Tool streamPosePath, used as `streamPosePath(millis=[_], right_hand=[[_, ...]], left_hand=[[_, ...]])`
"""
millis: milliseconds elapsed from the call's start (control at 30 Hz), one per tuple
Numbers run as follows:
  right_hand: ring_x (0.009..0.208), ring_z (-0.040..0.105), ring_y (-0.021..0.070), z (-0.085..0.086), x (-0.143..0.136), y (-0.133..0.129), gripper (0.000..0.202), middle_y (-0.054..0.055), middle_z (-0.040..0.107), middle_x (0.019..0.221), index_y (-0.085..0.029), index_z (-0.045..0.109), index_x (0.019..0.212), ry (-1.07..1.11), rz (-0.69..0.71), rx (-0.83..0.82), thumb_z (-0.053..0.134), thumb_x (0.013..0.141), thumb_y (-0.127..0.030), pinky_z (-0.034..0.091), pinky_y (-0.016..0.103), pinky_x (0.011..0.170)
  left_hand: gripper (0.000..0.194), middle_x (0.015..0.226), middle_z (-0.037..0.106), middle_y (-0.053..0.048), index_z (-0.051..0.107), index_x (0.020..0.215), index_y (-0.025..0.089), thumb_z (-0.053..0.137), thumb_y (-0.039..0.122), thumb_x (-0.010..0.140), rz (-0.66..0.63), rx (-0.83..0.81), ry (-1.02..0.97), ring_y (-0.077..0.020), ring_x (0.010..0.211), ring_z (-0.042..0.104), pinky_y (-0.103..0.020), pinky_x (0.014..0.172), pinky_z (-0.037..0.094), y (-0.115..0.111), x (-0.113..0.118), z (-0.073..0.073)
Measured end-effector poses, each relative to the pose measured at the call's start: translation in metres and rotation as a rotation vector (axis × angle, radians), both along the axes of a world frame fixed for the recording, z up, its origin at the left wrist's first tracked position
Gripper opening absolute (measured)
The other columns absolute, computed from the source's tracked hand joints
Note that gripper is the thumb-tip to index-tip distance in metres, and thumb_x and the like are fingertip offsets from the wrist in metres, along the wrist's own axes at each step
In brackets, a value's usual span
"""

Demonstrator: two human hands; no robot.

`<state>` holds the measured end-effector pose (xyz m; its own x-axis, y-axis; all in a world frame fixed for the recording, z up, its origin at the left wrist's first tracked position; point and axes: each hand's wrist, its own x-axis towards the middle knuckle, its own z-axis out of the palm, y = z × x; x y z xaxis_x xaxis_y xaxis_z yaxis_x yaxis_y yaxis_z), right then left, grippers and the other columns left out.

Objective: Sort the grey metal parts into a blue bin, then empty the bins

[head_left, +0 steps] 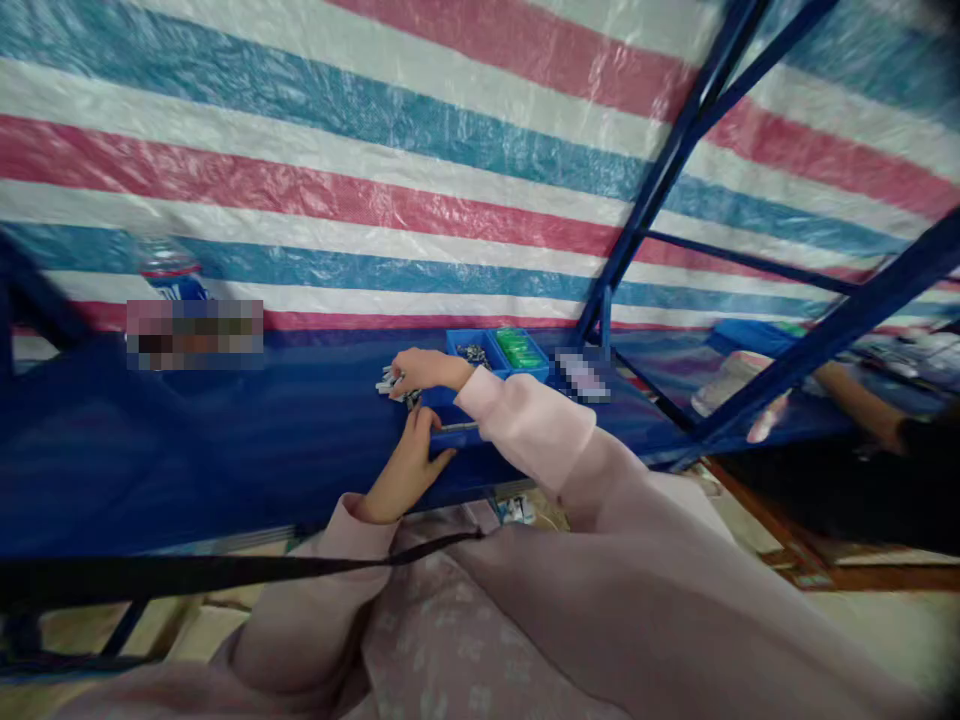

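Observation:
My right hand [424, 370] reaches across at the left of the blue parts trays, palm down with its fingers curled over a small bunch of whitish, silvery pieces [386, 383]. Just below it, my left hand [411, 455] is at the near left corner of a blue tray [459, 438], with thumb and fingers on either side of that corner. A small dark metallic part [412, 398] shows between the two hands. Behind my right wrist, one blue bin [463, 340] holds small metal parts [474, 355]. Beside it are green packets [517, 348]. My right forearm hides part of the trays.
The blue-covered table [315, 430] runs along a striped plastic sheet [375, 200]. A bottle [172, 270] stands at the left, by a blurred patch. Blue metal bars [645, 200] slant up on the right. Beyond them, another person's arm [859, 405] reaches over the table.

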<state>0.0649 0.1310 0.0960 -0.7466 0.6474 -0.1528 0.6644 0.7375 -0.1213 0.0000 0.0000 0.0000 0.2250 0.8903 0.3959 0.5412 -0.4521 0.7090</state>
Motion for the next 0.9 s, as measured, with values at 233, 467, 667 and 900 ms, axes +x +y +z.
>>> streamPosePath(millis=[233, 467, 667, 900], right_hand=[[0.076, 0.067, 0.0200, -0.012, -0.004, 0.007, 0.027, 0.012, 0.072, 0.094, -0.011, 0.070, 0.095, -0.076, -0.040, -0.045, 0.069, 0.071, -0.024, 0.040, 0.021, 0.052], [0.078, 0.067, 0.0203, -0.012, -0.006, 0.008, 0.026, 0.013, 0.072, 0.093, -0.009, 0.070, 0.094, -0.070, -0.013, -0.028, 0.069, 0.073, -0.024, 0.039, 0.020, 0.053], [0.079, 0.063, 0.0160, 0.009, 0.024, 0.001, 0.016, 0.010, 0.071, 0.093, -0.011, 0.070, 0.090, 0.082, 0.038, 0.076, 0.066, 0.076, -0.019, 0.038, 0.020, 0.061], [0.082, 0.060, 0.0159, 0.027, 0.100, -0.016, 0.015, 0.007, 0.067, 0.093, -0.014, 0.068, 0.091, 0.130, 0.012, 0.180, 0.065, 0.081, -0.025, 0.039, 0.024, 0.070]], left_hand=[[0.070, 0.130, 0.036, -0.015, 0.024, 0.128, 0.020, 0.069, 0.030, 0.075, 0.081, 0.120, -0.161, -0.0278, 0.124, 0.041, -0.044, 0.102, 0.036, 0.005, 0.007, -0.013], [0.033, 0.067, 0.043, 0.005, 0.039, 0.085, 0.021, 0.049, 0.052, 0.086, 0.446, -0.048, -0.310, -0.0130, 0.059, 0.046, -0.025, 0.058, 0.037, -0.003, 0.005, 0.003], [0.052, 0.050, 0.039, 0.003, 0.038, 0.053, 0.020, 0.032, 0.055, 0.091, 0.383, -0.227, -0.210, -0.0127, 0.052, 0.041, -0.026, 0.054, 0.027, 0.005, -0.002, 0.014], [0.060, 0.041, 0.032, 0.002, 0.033, 0.041, 0.021, 0.030, 0.056, 0.090, 0.412, -0.366, -0.156, -0.0135, 0.046, 0.038, -0.027, 0.052, 0.024, 0.018, -0.005, 0.018]])
